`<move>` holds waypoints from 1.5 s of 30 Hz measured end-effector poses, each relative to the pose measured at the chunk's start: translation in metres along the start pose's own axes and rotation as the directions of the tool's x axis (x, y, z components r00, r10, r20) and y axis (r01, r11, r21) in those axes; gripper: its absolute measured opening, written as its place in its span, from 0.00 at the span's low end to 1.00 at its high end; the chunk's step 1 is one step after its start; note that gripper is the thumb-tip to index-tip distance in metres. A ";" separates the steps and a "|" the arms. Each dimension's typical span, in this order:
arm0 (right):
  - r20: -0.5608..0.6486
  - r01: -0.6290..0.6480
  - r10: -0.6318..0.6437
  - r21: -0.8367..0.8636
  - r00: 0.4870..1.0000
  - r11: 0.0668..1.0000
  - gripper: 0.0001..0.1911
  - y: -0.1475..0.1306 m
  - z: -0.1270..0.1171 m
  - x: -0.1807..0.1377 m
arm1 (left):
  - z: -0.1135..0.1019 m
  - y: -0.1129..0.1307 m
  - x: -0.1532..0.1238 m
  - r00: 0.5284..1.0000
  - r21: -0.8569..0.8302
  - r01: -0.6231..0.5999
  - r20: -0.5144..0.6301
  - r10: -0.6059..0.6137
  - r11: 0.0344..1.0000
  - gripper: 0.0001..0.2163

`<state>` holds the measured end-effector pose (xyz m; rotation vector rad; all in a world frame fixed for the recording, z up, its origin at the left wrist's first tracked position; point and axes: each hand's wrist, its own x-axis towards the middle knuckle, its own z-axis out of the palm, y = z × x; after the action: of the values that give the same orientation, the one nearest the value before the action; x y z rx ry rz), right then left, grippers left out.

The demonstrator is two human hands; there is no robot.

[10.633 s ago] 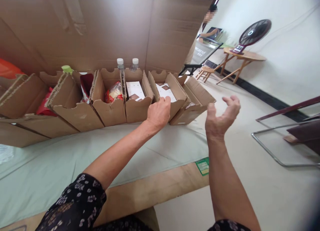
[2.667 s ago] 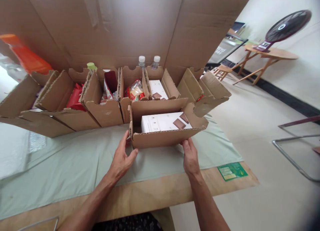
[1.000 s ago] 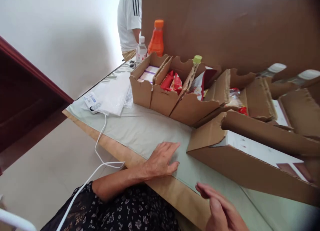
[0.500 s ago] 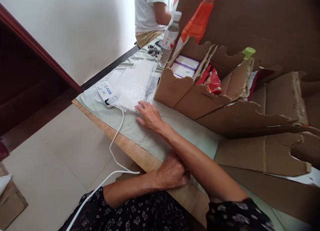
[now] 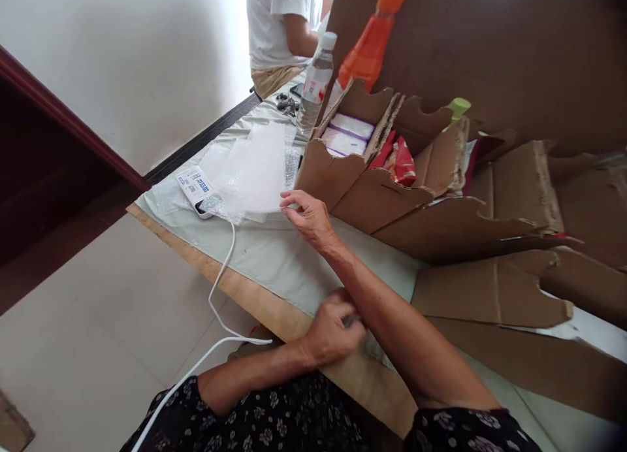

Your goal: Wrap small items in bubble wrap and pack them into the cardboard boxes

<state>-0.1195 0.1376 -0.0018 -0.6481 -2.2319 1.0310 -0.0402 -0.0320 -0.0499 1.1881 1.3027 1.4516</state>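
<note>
The left hand (image 5: 336,328) is blurred, curled low by the table edge; whether it holds anything I cannot tell. Over its wrist crosses the right arm, presumably because the bubble bags (image 5: 257,171) lie off to the left. The right hand (image 5: 311,222) has thumb and forefinger nearly meeting at their near corner; whether plastic is pinched between, I cannot tell. One cardboard box (image 5: 455,292) sits forward of the row of boxes (image 5: 330,181), which likely keeps goods sorted. Beyond stand a water bottle (image 5: 314,89) and an orange bottle (image 5: 369,47), seemingly tucked out of the way.
</note>
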 end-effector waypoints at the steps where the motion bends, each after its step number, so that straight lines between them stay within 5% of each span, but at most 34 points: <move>1: 0.013 -0.027 0.026 0.015 1.000 1.000 0.06 0.000 -0.005 -0.001 | -0.005 0.004 0.001 0.995 -0.112 0.068 -0.067 -0.076 0.991 0.07; 5: 0.096 -0.158 0.150 0.084 0.984 0.984 0.04 0.000 -0.023 -0.007 | -0.032 0.016 0.003 0.917 -0.461 0.241 -0.180 -0.356 0.854 0.11; 11: -0.089 -0.137 0.175 0.330 0.981 0.934 0.10 -0.029 -0.042 -0.037 | -0.068 0.026 -0.004 0.809 -0.761 0.145 -0.277 -0.519 0.633 0.23; 16: -0.034 -0.164 0.174 0.199 0.984 0.966 0.11 -0.069 -0.090 -0.116 | -0.093 0.042 -0.006 0.820 -0.855 0.077 -0.238 -0.520 0.513 0.26; 21: 0.066 -0.198 0.193 0.075 0.979 0.977 0.05 -0.084 -0.124 -0.219 | -0.103 0.043 -0.003 0.833 -0.830 0.150 -0.187 -0.521 0.537 0.25; 25: 0.075 -0.221 0.212 0.142 0.974 0.965 0.06 -0.100 -0.121 -0.283 | -0.086 0.039 -0.008 0.806 -0.701 0.271 -0.210 -0.554 0.660 0.27; 30: -0.037 -0.231 0.243 0.196 0.969 0.953 0.05 -0.119 -0.111 -0.329 | -0.048 0.049 -0.014 0.880 -0.577 0.301 -0.139 -0.455 0.759 0.40; 36: -0.187 -0.299 0.343 0.226 0.920 0.927 0.07 -0.096 -0.100 -0.352 | -0.011 0.037 0.013 0.930 -0.306 0.349 -0.004 -0.367 0.886 0.44; 39: -0.198 -0.325 0.394 0.306 0.898 0.895 0.08 -0.082 -0.091 -0.355 | -0.026 0.026 0.009 0.969 -0.002 0.218 -0.117 -0.217 0.976 0.43; 41: -0.199 -0.352 0.452 0.392 0.869 0.850 0.08 -0.075 -0.087 -0.357 | -0.049 0.031 -0.006 0.996 0.322 0.047 -0.093 -0.018 0.946 0.42; 43: -0.207 -0.376 0.511 0.463 0.834 0.802 0.09 -0.071 -0.086 -0.357 | -0.073 0.045 -0.027 0.984 0.568 -0.168 0.150 0.099 0.805 0.39; 45: -0.221 -0.398 0.572 0.524 0.790 0.753 0.10 -0.067 -0.086 -0.355 | -0.087 0.061 -0.050 0.901 0.631 -0.341 0.431 0.051 0.696 0.38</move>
<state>0.1784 -0.0834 -0.0121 -1.1467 -1.4279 1.4854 -0.1148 -0.1053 0.0036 2.0584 1.5120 0.7679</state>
